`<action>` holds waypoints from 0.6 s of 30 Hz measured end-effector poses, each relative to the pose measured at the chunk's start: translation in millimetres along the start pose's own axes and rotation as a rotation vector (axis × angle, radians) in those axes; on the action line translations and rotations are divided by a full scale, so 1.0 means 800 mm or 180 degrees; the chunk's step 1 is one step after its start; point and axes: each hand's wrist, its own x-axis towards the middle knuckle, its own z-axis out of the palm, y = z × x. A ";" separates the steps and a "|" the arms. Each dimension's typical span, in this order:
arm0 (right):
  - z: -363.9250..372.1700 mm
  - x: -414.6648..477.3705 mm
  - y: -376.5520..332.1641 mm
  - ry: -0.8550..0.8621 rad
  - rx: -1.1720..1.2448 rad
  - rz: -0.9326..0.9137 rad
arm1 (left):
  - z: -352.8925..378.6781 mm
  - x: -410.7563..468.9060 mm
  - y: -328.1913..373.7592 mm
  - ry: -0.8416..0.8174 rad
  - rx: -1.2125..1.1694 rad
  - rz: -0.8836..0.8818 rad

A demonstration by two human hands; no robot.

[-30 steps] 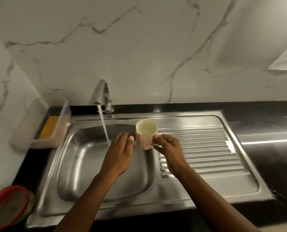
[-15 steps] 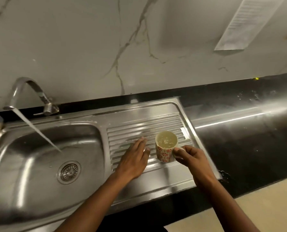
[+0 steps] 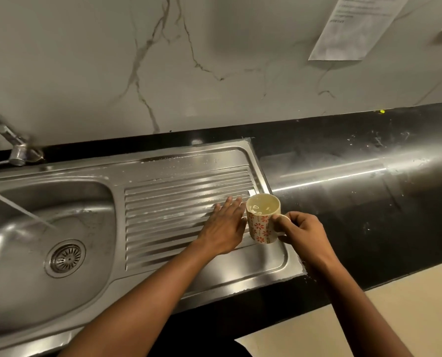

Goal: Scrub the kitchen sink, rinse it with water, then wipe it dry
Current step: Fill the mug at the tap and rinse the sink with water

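One black countertop [image 3: 369, 202] stretches right of the hands, with the stainless steel sink [image 3: 214, 276] set into it. Its basin [image 3: 34, 292] lies well left of them, and water [image 3: 19, 210] streams into it from the tap [image 3: 16, 148]. The left hand [image 3: 223, 225] lies flat, fingers straight, on the ribbed drainboard [image 3: 168, 202]. Just beside its fingertips, the right hand [image 3: 303, 231] grips the handle of an upright floral mug [image 3: 262, 228] with liquid in it

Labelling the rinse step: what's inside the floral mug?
The mug holds pale liquid, probably water, with glints on its surface. Its inner base cannot be made out under the liquid. The right hand grips the handle, covering most of it.
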 end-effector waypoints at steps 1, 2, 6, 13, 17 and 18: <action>-0.001 0.007 -0.004 -0.0020 -0.0063 -0.0005 | 0.004 0.004 0.000 0.0001 0.0065 0.0030; -0.002 0.015 -0.008 -0.0028 -0.0143 -0.0011 | 0.007 0.007 -0.001 -0.0014 0.0152 0.0060; 0.002 0.038 -0.029 -0.0091 -0.0466 -0.0101 | 0.015 0.012 -0.007 -0.0111 0.0429 0.0085; -0.005 0.039 -0.024 -0.0265 -0.0397 0.0040 | 0.024 0.021 -0.012 0.0019 0.0555 -0.0097; -0.017 0.033 -0.025 -0.0386 -0.0408 0.0165 | 0.031 0.030 -0.013 0.0018 0.0658 -0.0203; -0.018 0.036 -0.026 -0.0380 -0.0485 0.0157 | 0.031 0.031 -0.012 0.0032 0.0663 -0.0215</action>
